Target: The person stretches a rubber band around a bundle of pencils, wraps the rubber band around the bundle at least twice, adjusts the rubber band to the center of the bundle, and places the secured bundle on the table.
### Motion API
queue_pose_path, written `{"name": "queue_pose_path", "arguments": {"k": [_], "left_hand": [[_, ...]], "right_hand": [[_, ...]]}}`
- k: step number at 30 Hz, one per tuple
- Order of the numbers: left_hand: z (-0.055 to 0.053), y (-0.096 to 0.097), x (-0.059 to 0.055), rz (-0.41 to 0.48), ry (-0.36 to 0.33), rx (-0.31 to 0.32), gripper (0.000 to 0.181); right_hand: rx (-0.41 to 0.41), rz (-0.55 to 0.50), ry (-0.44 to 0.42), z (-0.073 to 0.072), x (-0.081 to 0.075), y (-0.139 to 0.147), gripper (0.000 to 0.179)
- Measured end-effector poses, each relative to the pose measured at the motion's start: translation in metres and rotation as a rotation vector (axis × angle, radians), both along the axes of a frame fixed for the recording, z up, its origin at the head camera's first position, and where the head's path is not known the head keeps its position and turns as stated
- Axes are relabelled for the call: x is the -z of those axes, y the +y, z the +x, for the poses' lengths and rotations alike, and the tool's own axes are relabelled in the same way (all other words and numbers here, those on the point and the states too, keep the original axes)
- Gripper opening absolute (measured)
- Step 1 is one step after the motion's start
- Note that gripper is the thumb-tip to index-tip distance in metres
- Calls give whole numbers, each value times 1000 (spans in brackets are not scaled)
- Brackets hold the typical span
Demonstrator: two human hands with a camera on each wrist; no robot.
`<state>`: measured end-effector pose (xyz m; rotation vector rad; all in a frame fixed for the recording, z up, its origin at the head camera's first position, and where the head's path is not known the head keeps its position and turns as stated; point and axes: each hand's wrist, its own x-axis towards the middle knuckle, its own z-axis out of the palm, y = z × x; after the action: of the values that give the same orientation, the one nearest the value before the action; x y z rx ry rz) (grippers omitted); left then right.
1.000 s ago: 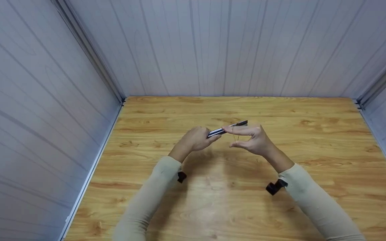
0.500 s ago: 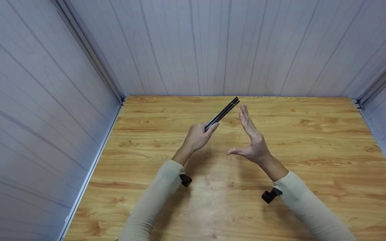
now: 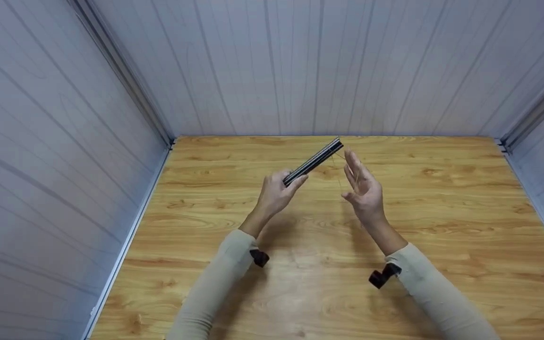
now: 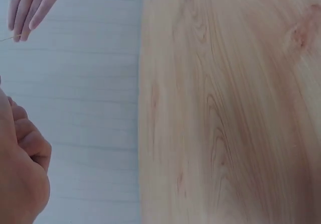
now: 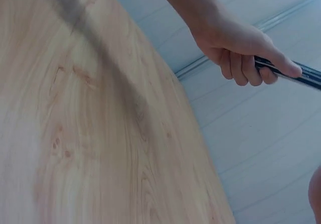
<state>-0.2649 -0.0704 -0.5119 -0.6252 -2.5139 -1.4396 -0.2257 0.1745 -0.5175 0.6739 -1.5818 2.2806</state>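
Observation:
My left hand grips the lower end of a bundle of slim, dark, silver-striped sticks, perhaps pencils. They slant up and away to the right. A thin rubber band runs from near the bundle's far end to my right hand, whose fingers are extended and whose thumb stands apart. The left wrist view has the band crossing the right fingertips. Curled left fingers hold the sticks in the right wrist view, where only a sliver of the right hand shows.
Beneath both hands lies a wood-grain tabletop. A pale panelled wall rises behind its far edge, with another wall along the left side. Small black cameras sit at the wrists.
The bundle has swung from nearly level to a steeper slant, its far end moving up and away. My right hand has come off the bundle, spread wide, then drawn its thumb nearer its fingers.

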Motion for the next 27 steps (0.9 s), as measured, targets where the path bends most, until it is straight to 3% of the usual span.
{"name": "queue_pose_path", "arguments": {"k": [5, 9, 14, 21, 27], "left_hand": [[2, -6, -2, -45, 72, 56, 24], [1, -14, -4, -142, 179, 104, 24], [-1, -24, -11, -301, 290, 187, 28], [-2, -28, -25, -518, 340, 248, 35], [1, -22, -28, -610, 362, 291, 39]], "right_hand": [[-34, -90, -69, -6, -2, 8, 116], [-57, -63, -66, -12, -4, 17, 98], [-51, 51, -24, -13, -9, 26, 82], [-69, 265, 7, -14, -15, 29, 72], [-92, 433, -5, -14, -19, 22, 70]]}}
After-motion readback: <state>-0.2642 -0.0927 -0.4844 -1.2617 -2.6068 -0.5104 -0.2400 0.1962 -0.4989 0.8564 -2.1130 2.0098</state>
